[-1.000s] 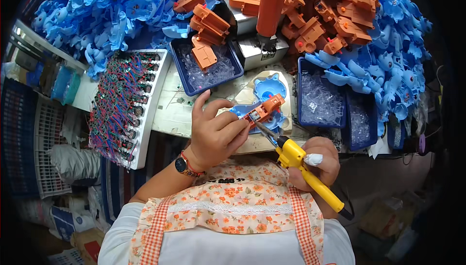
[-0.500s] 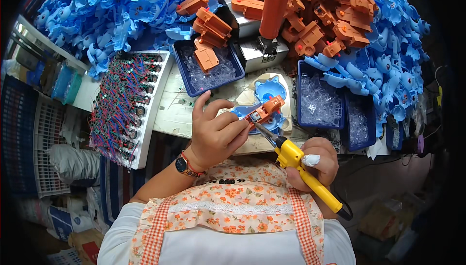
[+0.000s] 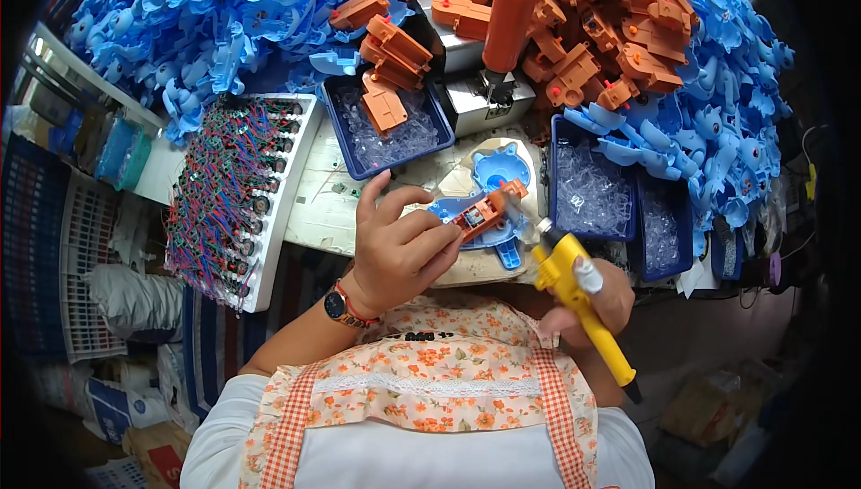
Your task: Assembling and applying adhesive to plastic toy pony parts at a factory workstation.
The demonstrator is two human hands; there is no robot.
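Note:
My left hand is closed at the fingertips on the near end of a small orange plastic housing, whose open side shows wires and a metal part. The housing is over blue plastic shell pieces, which lie on a pale block. In my right hand, with white wrap on one finger, I grip a yellow soldering iron by its body. Its blurred metal tip is near the far right side of the housing; whether they touch I cannot tell.
At left stands a white foam tray of wired motors. Blue bins hold clear plastic parts. Behind are heaps of blue shells and orange housings. A red-orange upright tool hangs over a metal block.
The soldering iron has moved right, away from the near end of the housing toward its far end. My left hand and the housing have hardly moved.

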